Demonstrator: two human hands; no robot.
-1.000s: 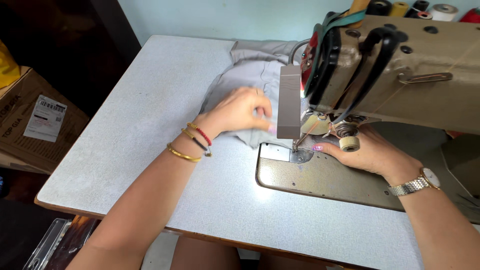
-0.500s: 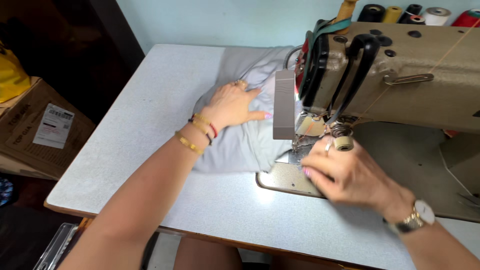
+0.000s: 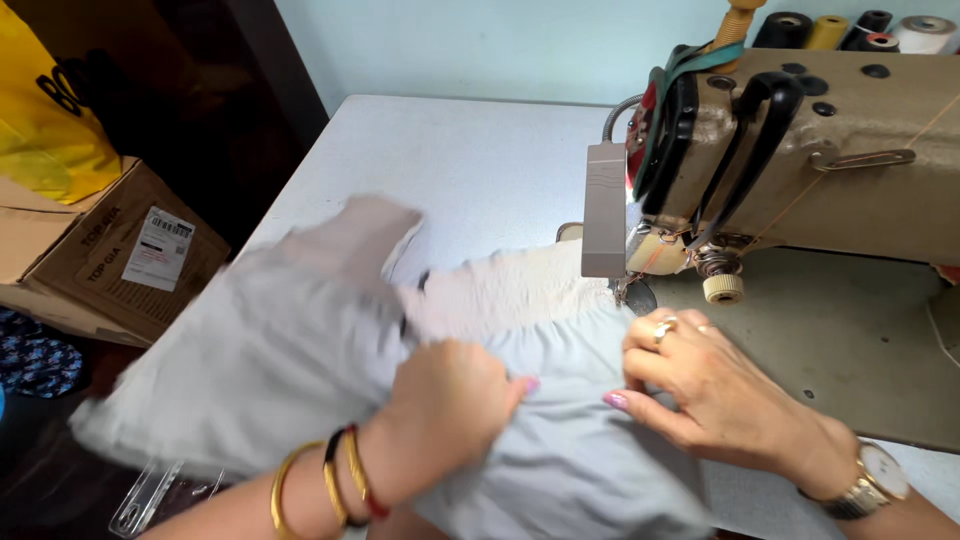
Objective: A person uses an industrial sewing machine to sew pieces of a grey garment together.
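**Two hands on grey cloth, pulled left of the needle**

Head view: one view only, looking down at the table (image 3: 470,150). Both hands sit on the same grey cloth (image 3: 300,370), which lies spread across the near table edge, in front of the sewing machine (image 3: 800,150). The left hand (image 3: 445,415) is closed in a fist, bunching a fold of cloth near its middle. The right hand (image 3: 710,385) rests on the cloth's right part, fingers curled and pressing down; a pinch here I cannot tell, looks more like a flat hold. The hands are near each other, not touching.

Key relation: the cloth's long axis runs left to right. Most of it fans out to the left of the left hand and hangs past the table edge, blurred. A paler, crinkled strip (image 3: 510,285) lies just beyond both hands and reaches toward the needle area (image 3: 622,290) under the machine head. The right hand is the nearer one to the needle, just beside it; the left is well apart from it.

Off the table at far left: cardboard box (image 3: 110,260), yellow bag (image 3: 45,110). Thread cones (image 3: 850,25) stand behind the machine.
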